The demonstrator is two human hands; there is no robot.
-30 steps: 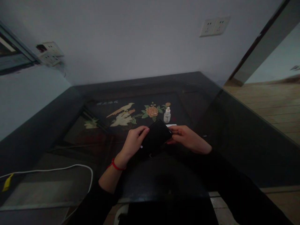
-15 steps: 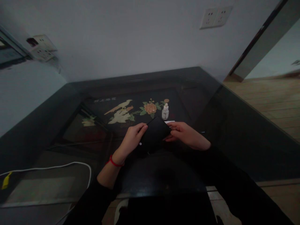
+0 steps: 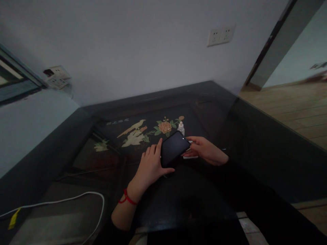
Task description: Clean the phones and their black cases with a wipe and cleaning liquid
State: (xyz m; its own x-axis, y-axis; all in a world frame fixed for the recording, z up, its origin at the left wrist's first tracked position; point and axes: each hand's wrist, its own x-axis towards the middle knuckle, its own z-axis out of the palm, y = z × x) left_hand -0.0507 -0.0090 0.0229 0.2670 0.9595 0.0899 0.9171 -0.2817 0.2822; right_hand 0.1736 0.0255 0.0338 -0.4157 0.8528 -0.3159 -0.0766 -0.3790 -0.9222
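Note:
A black smartphone is held above the dark table, tilted, with a small bright dot near its upper right corner. My left hand, with a red string bracelet at the wrist, grips its left end, the thumb stretched along the near edge. My right hand pinches the right end. A flat white item shows under my right fingers; I cannot tell whether the hand holds it. Just behind the phone stands a small dropper bottle with a white cap, its lower part hidden.
The dark glossy table has a bird-and-flower picture on its top. A white cable with a yellow tag curves at the left. Wall sockets are above the table.
The phone has been turned in my hands, and its bright dot is now at the upper right rather than the lower left. My left thumb has moved to the near edge.

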